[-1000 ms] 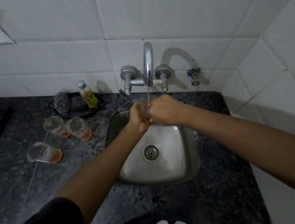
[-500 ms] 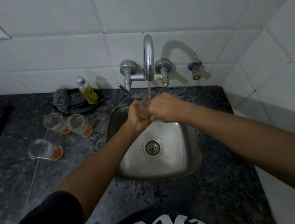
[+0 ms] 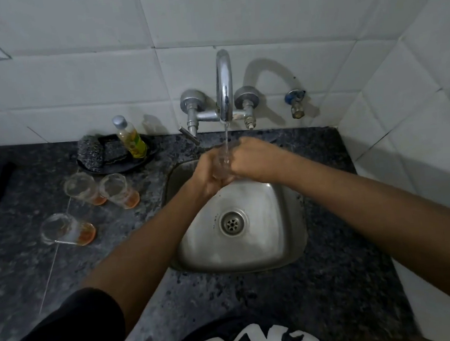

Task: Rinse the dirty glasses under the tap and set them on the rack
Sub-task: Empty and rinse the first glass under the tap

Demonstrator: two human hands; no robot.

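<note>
Dark speckled counter (image 3: 337,283) under white tiles, steel sink (image 3: 278,236) at frame centre. Left hand (image 3: 205,172) and right hand (image 3: 255,158) both grasp one glass (image 3: 222,165) under the running tap (image 3: 224,83), as half a second ago; only the view shifted. Rinse continues. Three dirty glasses (image 3: 66,230) wait at centre left. No rack in view.

We see bare counter (image 3: 337,283) right of the sink (image 3: 253,255), while three dirty glasses (image 3: 116,190) and, seemingly, a scrubber tray (image 3: 125,166) crowd its left.
</note>
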